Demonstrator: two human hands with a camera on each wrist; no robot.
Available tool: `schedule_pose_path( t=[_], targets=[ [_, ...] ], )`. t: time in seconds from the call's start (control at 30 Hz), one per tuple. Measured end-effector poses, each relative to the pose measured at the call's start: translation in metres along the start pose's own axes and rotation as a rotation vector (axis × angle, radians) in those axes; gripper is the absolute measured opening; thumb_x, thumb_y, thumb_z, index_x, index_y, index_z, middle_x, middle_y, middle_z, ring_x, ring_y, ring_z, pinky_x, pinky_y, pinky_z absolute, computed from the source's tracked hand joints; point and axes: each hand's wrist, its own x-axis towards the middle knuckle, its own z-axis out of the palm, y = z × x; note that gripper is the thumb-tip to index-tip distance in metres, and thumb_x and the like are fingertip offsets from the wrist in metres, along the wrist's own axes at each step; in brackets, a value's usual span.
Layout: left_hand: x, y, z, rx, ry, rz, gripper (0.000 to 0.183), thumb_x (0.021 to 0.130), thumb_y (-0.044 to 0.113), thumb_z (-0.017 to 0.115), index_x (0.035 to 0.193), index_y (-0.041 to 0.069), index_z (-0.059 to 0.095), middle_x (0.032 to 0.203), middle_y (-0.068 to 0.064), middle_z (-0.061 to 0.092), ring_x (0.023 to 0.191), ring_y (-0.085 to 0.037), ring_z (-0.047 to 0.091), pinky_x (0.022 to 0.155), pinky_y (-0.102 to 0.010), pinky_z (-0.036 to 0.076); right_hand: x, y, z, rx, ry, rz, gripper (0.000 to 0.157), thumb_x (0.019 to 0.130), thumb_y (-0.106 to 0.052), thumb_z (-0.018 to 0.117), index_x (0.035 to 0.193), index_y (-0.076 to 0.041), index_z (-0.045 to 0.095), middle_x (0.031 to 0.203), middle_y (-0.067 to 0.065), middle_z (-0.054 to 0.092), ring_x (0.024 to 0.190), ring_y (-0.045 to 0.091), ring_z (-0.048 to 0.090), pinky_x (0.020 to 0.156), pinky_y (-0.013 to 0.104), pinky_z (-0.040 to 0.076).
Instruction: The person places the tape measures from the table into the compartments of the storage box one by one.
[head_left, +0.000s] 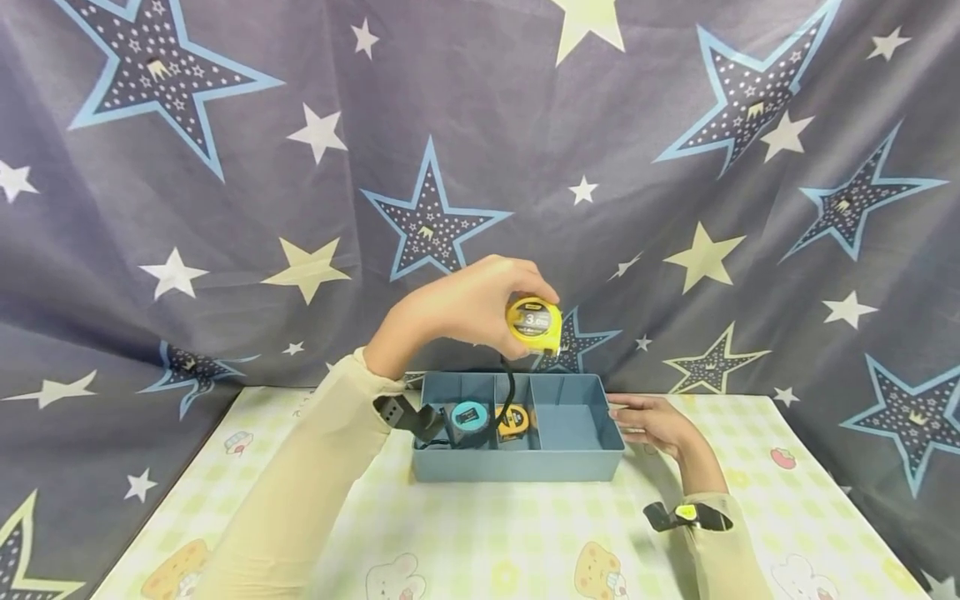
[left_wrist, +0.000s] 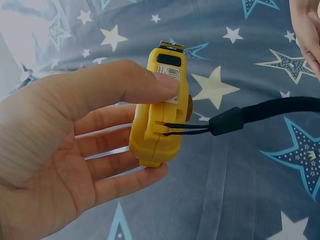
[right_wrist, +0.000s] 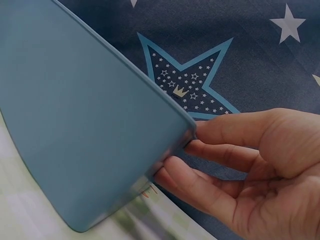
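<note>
Above the box, my left hand [head_left: 476, 302] grips a yellow tape measure [head_left: 534, 323] between thumb and fingers, its "3.0m" face turned toward the head camera. In the left wrist view the thumb presses on the yellow case [left_wrist: 156, 131] near a barcode label, and a black wrist strap [left_wrist: 275, 110] hangs off it. The blue-grey divided box [head_left: 517, 467] stands on the table. A teal tape measure [head_left: 469, 417] lies in its left compartment, an orange-yellow tape measure [head_left: 513, 422] in the middle one. My right hand [head_left: 660, 427] touches the box's right end with its fingertips [right_wrist: 175, 167].
A table with a pale checked, cartoon-printed cloth [head_left: 465, 533] lies beneath the box. Behind it hangs a dark grey curtain [head_left: 465, 100] with stars. Black cameras are strapped to both wrists, the left one [head_left: 408, 417] overlapping the box's left end in the head view.
</note>
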Motion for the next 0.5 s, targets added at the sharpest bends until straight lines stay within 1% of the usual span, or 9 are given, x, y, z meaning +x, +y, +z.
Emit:
schedule_pose_path(
  t=[0.2,0.5],
  targets=[
    [0.012,0.003,0.002,-0.004,-0.053,-0.020,0.056,0.073,0.011,0.086,0.127,0.010,0.071,0.118,-0.004,0.067,0.102,-0.017,0.061,0.086,-0.027,0.055,-0.001,0.002,0.001,-0.003,-0.010,0.008,0.060,0.102,-0.015,0.059,0.153,0.007,0.037,0.156,0.033,0.037,0.143,0.051,0.038,0.106,0.046,0.052],
    [0.025,0.004,-0.001,0.015,-0.074,-0.037,0.058,0.072,0.011,0.089,0.127,0.008,0.071,0.122,-0.006,0.068,0.108,-0.018,0.061,0.091,-0.026,0.054,0.000,0.000,0.001,0.005,-0.009,-0.007,0.059,0.102,-0.014,0.059,0.153,0.007,0.038,0.153,0.032,0.042,0.143,0.051,0.040,0.105,0.045,0.053]
  ],
)
